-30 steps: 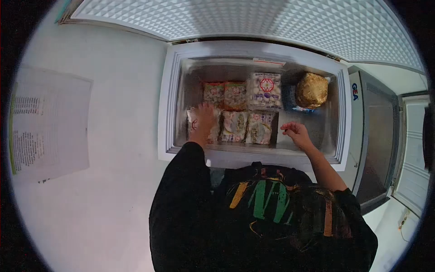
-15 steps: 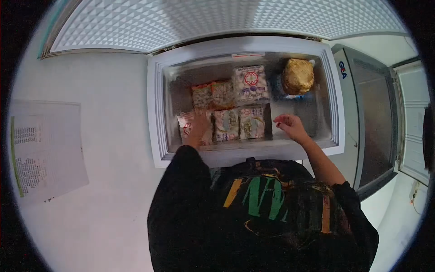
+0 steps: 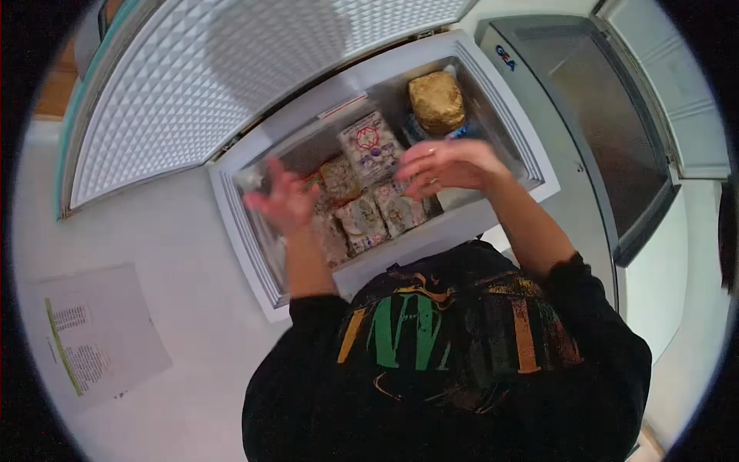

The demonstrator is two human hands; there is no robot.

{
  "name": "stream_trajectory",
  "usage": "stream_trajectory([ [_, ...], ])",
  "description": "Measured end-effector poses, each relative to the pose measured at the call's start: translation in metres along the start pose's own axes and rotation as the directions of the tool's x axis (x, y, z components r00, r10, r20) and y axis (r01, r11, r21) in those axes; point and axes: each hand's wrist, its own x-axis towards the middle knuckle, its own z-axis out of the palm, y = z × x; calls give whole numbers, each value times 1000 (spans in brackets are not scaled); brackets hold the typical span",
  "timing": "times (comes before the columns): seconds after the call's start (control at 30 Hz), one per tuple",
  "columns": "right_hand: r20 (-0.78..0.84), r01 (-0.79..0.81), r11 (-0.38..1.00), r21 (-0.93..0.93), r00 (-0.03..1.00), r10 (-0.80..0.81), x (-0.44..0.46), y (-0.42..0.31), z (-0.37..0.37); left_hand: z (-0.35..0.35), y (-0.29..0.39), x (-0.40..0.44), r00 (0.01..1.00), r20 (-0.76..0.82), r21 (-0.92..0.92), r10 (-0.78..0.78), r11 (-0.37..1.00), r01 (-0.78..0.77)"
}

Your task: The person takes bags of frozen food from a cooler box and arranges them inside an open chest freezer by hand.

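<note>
My left hand (image 3: 285, 199) is raised over the left part of an open chest freezer (image 3: 254, 285), fingers spread and blurred, with nothing in it. Above the middle right of the freezer hovers my right hand (image 3: 454, 165), fingers apart and holding nothing. Beneath them lie several flat printed plastic packs of food; one pack with a red emblem (image 3: 371, 145) sits at the back, and two packs lie side by side in front, a left one (image 3: 362, 223) and a right one (image 3: 400, 209). My hands hide parts of the leftmost and right packs.
A round gold-brown wrapped bundle (image 3: 437, 102) rests in the freezer's right back corner. The patterned white lid (image 3: 177, 85) stands raised behind. A grey GEA cabinet (image 3: 554, 123) adjoins on the right. A printed sheet (image 3: 108, 331) is at the left.
My left hand has lifted off the leftmost pack, its fingers spreading. My right hand has come up and inward over the packs. The camera view has turned, tilting the freezer.
</note>
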Motion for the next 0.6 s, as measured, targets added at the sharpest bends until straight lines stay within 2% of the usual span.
stream_trajectory([
  [0.03,-202,-210,931,-298,967,154,4,18,-27,-36,-15,-7,979,-194,131,-63,987,90],
  [0.07,-434,-445,738,-507,872,227,9,39,-58,-73,-28,-13,877,-460,297,-137,907,298],
  [0.1,-603,-605,396,-691,784,147,7,63,-86,-102,-46,-15,756,-627,385,-188,769,510],
  [0.13,-719,-719,-8,-695,695,-5,4,75,-105,-111,-66,-15,672,-707,432,-220,618,657],
  [0.17,-723,-723,2,-691,690,-20,2,66,-111,-102,-82,-10,676,-702,518,-226,489,701],
  [0.2,-719,-664,345,-663,694,-47,-4,57,-111,-93,-96,-8,671,-700,585,-245,342,735],
  [0.23,-720,-515,644,-565,690,-80,-9,44,-102,-87,-103,-3,666,-698,640,-263,188,745],
  [0.27,-775,-339,876,-343,629,-60,-15,34,-91,-85,-103,8,662,-692,642,-288,173,747],
  [0.3,-786,-325,887,-329,614,-66,-18,35,-90,-82,-99,23,698,-648,730,-304,15,683],
  [0.33,-759,-295,890,-349,646,-83,-21,35,-90,-84,-96,32,730,-598,796,-330,-138,589],
  [0.4,-725,-246,899,-362,680,-105,-26,41,-83,-88,-82,35,665,-701,695,-258,-455,556],
  [0.43,-700,-205,932,-300,711,-69,-20,51,-79,-82,-68,31,757,-626,646,-190,-670,367],
  [0.47,-737,-207,935,-287,671,-78,-32,54,-72,-88,-75,28,723,-658,750,-212,-277,601],
  [0.5,-703,-129,952,-278,702,-111,-30,71,-90,-89,-78,34,715,-670,741,-202,-116,661],
  [0.53,-741,-140,949,-283,660,-123,-18,71,-81,-106,-71,36,717,-671,733,-189,-20,680],
  [0.57,-662,-179,927,-329,744,-91,14,79,-76,-118,-47,-4,686,-725,678,-61,108,727],
  [0.6,-625,-246,912,-327,780,-14,45,89,-69,-129,-31,-43,608,-794,539,-21,437,720],
])
